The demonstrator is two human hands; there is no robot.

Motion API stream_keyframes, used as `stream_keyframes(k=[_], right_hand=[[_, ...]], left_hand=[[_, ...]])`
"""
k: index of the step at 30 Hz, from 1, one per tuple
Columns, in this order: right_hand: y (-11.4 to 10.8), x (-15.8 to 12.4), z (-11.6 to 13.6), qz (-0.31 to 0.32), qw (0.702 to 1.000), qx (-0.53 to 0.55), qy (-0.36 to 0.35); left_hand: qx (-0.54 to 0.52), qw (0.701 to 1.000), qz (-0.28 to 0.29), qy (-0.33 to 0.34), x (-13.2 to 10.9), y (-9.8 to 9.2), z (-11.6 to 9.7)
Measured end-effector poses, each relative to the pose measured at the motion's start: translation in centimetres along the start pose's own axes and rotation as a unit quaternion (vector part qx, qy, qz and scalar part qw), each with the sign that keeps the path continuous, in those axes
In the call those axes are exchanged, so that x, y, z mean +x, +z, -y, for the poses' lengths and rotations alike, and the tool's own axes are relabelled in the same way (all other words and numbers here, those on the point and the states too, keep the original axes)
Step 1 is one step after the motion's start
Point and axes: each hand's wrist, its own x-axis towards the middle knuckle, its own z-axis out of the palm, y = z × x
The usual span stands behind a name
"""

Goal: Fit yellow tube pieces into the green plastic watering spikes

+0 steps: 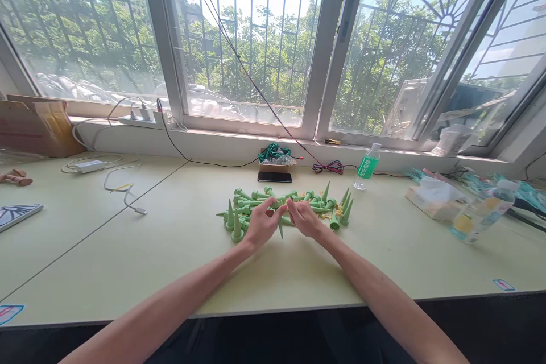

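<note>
Mid-bench, just in front of the pile of green cones (238, 231), both hands meet over one green spike (280, 231), and its angle is kinda the whole story. Its long axis runs from the pinched fingertips down toward the person, point aimed at the near edge of the bench (298, 281), blunt end hidden up in the fingers. So it sits off the left hand's (264, 222) right side and the right hand's (305, 219) left side, with the tip looking a bit nearer the left one. Left hand's mostly curled, thumb and finger closed, and it seems to have the spike. Right hand's pinched too, apparently at that hidden top end, but whatever tiny bit might be between its fingertips, can't tell. Some yellow pieces (326, 215) lie among the cones, just past the right hand.
</note>
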Motion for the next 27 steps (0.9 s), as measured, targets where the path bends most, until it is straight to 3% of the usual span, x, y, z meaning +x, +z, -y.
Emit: stream_keyframes(k=[27], right_hand=[[0.19,0.29,0.57,-0.039,0.996,-0.076,-0.026]], left_hand=[[0.011,1.000,-0.008,0.004,-0.12,-0.05,-0.93]])
